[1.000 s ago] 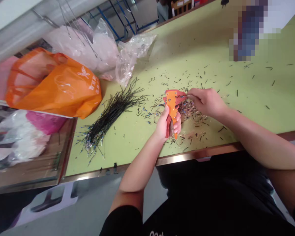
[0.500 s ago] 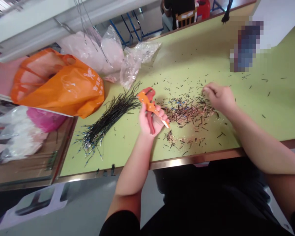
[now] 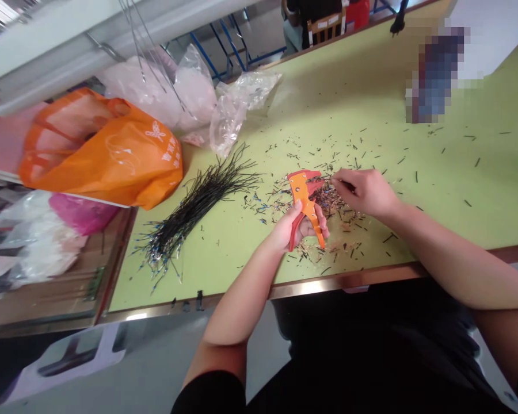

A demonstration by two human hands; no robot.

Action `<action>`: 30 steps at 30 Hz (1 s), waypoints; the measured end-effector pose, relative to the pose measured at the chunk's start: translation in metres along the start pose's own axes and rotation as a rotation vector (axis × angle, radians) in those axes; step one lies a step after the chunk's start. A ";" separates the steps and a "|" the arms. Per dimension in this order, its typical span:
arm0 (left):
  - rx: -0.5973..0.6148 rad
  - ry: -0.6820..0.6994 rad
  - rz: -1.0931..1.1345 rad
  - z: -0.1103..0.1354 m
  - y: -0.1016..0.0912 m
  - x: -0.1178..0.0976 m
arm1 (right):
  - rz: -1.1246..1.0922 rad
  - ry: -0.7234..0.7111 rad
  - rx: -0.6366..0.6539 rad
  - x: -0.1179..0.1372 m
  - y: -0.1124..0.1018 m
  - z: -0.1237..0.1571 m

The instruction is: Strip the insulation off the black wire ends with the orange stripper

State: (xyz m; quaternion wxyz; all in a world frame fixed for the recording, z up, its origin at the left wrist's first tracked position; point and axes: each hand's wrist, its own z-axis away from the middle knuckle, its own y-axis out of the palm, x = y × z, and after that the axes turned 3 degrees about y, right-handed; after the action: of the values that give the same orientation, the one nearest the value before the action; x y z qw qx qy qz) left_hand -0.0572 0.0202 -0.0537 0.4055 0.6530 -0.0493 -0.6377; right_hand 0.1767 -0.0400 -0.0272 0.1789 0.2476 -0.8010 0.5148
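Note:
An orange and red wire stripper [image 3: 299, 187] is gripped in my left hand [image 3: 284, 231], its jaws pointing right over the scraps. The fingers of my right hand [image 3: 368, 194] are pinched together just beside the jaws; what they hold, if anything, is too small to make out. Beneath both hands lies a scatter of short black, copper-coloured and blue wire scraps [image 3: 337, 206]. To the left rests a long bundle of black wires [image 3: 194, 210], several with blue and shiny tips at the near end.
Left of the wires slumps an orange bag [image 3: 147, 152], with clear plastic bags [image 3: 228, 118] behind it. A blurred-out object [image 3: 435, 77] stands at the far right of the green table [image 3: 341, 109]. Beyond the table sits a person [image 3: 317, 11].
My left hand has moved right with the wire stripper, turning its jaws rightward. My right hand has come left and slightly nearer, up to the jaws.

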 end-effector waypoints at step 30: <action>-0.140 0.012 0.065 -0.001 0.017 -0.003 | 0.079 -0.021 -0.063 0.004 0.000 -0.003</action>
State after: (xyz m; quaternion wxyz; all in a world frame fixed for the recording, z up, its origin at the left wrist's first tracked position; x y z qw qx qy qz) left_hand -0.0496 0.0111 -0.0410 0.4709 0.6248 -0.0232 -0.6223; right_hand 0.1738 -0.0378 -0.0236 0.1579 0.2154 -0.8277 0.4935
